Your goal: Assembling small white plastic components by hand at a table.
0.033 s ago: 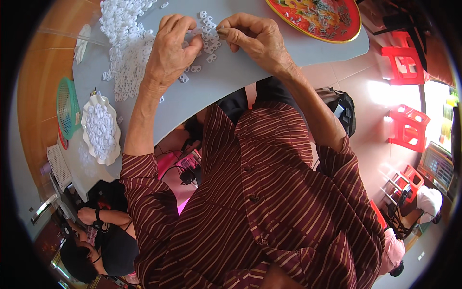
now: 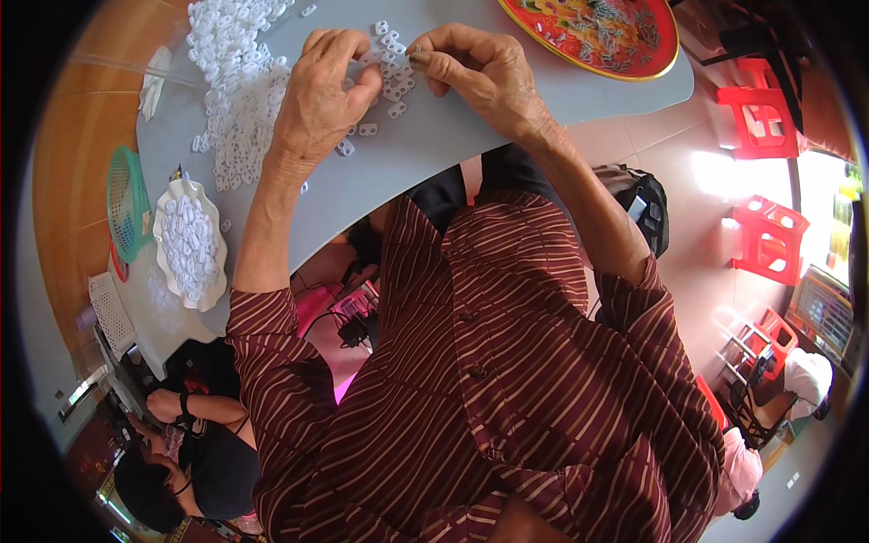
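Note:
My left hand (image 2: 317, 98) hovers over the grey table (image 2: 398, 163), between a large heap of small white plastic pieces (image 2: 237, 86) and a looser cluster. Its fingers are bent and the thumb stands apart from them; I see nothing gripped. On the right of that cluster of two-holed white pieces (image 2: 396, 83), my right hand (image 2: 480, 77) is closed in a pinch, thumb against forefinger. Whatever is between those fingertips is too small to make out. Farther right lies a red, gold-rimmed tray (image 2: 665, 54) with a flower pattern, strewn with small silvery metal pieces (image 2: 611, 34).
A white scalloped dish (image 2: 217, 285) full of similar pieces stands at the left, beside a green mesh basket (image 2: 127, 204). Red plastic stools (image 2: 769, 240) stand on the floor at the right. Another person (image 2: 213, 452) in dark clothes is at the lower left.

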`<state>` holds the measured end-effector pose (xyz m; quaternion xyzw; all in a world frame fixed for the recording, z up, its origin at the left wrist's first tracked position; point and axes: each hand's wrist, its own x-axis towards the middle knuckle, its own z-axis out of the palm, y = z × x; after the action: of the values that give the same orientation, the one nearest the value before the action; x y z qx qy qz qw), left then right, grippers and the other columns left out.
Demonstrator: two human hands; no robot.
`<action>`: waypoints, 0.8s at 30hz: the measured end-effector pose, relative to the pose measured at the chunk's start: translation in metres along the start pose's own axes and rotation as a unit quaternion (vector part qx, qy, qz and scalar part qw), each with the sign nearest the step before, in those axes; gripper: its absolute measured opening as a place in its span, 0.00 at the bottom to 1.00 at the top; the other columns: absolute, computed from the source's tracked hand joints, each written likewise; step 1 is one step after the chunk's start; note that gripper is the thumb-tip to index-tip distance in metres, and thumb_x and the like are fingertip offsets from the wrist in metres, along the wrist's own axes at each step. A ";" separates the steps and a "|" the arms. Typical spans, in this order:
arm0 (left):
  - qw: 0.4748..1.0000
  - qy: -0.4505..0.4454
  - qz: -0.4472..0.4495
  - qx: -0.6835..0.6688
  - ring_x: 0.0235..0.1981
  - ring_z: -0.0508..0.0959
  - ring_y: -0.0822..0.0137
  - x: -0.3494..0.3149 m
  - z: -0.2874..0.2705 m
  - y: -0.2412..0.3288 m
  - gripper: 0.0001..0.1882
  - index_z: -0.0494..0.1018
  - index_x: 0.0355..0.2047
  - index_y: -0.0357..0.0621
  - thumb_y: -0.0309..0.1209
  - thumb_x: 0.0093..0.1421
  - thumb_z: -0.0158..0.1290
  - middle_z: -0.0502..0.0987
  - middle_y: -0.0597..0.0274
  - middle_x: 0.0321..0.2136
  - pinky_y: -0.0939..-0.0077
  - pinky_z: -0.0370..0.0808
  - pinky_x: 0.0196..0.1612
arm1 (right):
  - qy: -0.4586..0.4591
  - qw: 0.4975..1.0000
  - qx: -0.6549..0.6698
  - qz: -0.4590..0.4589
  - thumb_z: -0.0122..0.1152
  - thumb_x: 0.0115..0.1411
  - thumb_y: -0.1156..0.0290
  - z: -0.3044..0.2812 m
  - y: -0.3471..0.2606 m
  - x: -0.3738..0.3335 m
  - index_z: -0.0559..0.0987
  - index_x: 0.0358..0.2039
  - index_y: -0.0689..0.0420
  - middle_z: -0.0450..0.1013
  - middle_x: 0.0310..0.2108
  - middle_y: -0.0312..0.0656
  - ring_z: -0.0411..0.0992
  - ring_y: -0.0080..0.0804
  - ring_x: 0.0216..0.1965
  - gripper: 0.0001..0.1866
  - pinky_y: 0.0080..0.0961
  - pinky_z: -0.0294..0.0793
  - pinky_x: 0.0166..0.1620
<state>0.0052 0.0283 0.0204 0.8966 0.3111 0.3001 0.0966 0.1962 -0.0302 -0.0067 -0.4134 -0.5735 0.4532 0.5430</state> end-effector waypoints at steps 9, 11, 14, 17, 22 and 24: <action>0.978 -0.008 -0.118 -0.172 0.22 0.73 0.72 0.004 0.005 0.026 0.12 0.72 0.39 0.41 0.24 0.52 0.54 0.73 0.61 0.22 0.77 0.72 0.26 | 0.023 0.999 0.035 -0.011 0.58 0.60 0.65 0.001 -0.002 0.001 0.77 0.37 0.62 0.75 0.27 0.37 0.73 0.20 0.30 0.13 0.19 0.75 0.37; 0.971 -0.021 -0.145 -0.187 0.21 0.72 0.75 0.004 0.006 0.030 0.12 0.72 0.40 0.41 0.24 0.53 0.53 0.72 0.63 0.20 0.78 0.71 0.26 | 0.035 0.999 0.025 -0.013 0.58 0.60 0.65 0.000 0.000 0.001 0.77 0.38 0.62 0.75 0.28 0.37 0.73 0.20 0.31 0.12 0.19 0.75 0.37; 0.962 -0.013 -0.155 -0.226 0.20 0.69 0.78 0.004 0.009 0.033 0.10 0.72 0.38 0.39 0.24 0.55 0.51 0.70 0.66 0.17 0.81 0.69 0.25 | 0.041 0.999 0.009 -0.006 0.58 0.60 0.66 0.001 -0.001 -0.001 0.77 0.38 0.63 0.76 0.29 0.38 0.74 0.21 0.32 0.12 0.20 0.76 0.38; 0.939 -0.012 -0.187 -0.288 0.21 0.70 0.78 0.001 0.013 0.032 0.09 0.73 0.37 0.39 0.25 0.55 0.51 0.72 0.67 0.18 0.82 0.69 0.25 | 0.052 0.998 0.035 -0.016 0.57 0.60 0.67 0.003 -0.001 -0.001 0.77 0.37 0.64 0.76 0.29 0.39 0.75 0.22 0.33 0.12 0.21 0.77 0.39; 0.908 0.016 -0.246 -0.340 0.26 0.73 0.77 0.001 0.013 0.035 0.09 0.72 0.38 0.37 0.29 0.60 0.49 0.75 0.65 0.24 0.83 0.71 0.31 | 0.035 0.998 0.056 -0.018 0.57 0.60 0.70 0.004 -0.007 -0.002 0.76 0.36 0.66 0.77 0.28 0.40 0.76 0.24 0.33 0.11 0.21 0.77 0.40; 0.914 0.026 -0.227 -0.334 0.27 0.73 0.77 -0.002 0.016 0.033 0.10 0.72 0.38 0.37 0.30 0.61 0.49 0.75 0.65 0.25 0.83 0.71 0.32 | 0.029 0.998 0.052 -0.024 0.57 0.60 0.70 0.005 -0.007 -0.002 0.76 0.36 0.66 0.77 0.27 0.41 0.76 0.24 0.33 0.10 0.21 0.77 0.40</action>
<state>0.0299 0.0014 0.0190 0.7094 0.3900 0.3795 0.4479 0.1913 -0.0344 -0.0008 -0.3834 -0.5427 0.4574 0.5910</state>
